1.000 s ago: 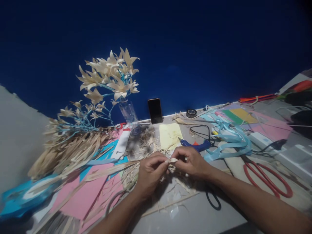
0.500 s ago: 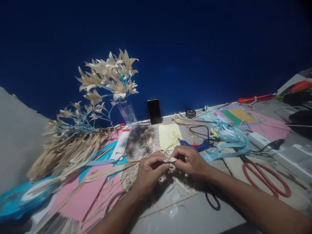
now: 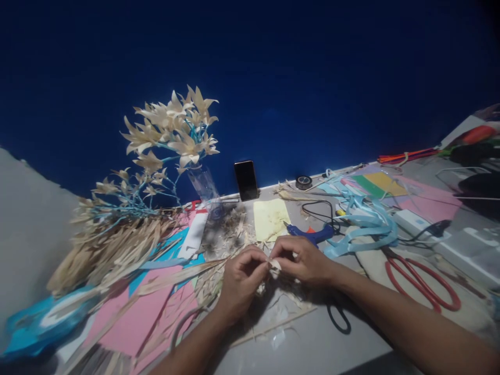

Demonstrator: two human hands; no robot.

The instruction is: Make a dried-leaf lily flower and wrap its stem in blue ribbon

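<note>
Between my two hands is a small cream petal-like piece of dried husk point(image 3: 275, 264), partly hidden by the fingers. My left hand point(image 3: 244, 278) pinches its left side with thumb and forefinger. From the right, my right hand point(image 3: 302, 260) pinches it too, and the fingertips of both hands nearly meet. Pale husk scraps lie on the table below the hands. Just beyond them are a yellow paper sheet point(image 3: 270, 219) and a blue glue gun point(image 3: 312, 234). Cream handmade flowers point(image 3: 172, 127) on blue stems stand in a clear plastic vase point(image 3: 205, 190) at the back left.
A phone point(image 3: 246, 180) leans against the blue wall. Red-handled scissors point(image 3: 424, 284) and light blue ribbon strips point(image 3: 367, 224) lie at right, near a white power strip point(image 3: 416, 224). Dried husks point(image 3: 97, 255), pink paper point(image 3: 128, 317) and a blue tape roll point(image 3: 50, 323) cover the left.
My fingertips have drawn closer together, and the husk piece now shows smaller and tilted downward between them. The whole view has shifted slightly.
</note>
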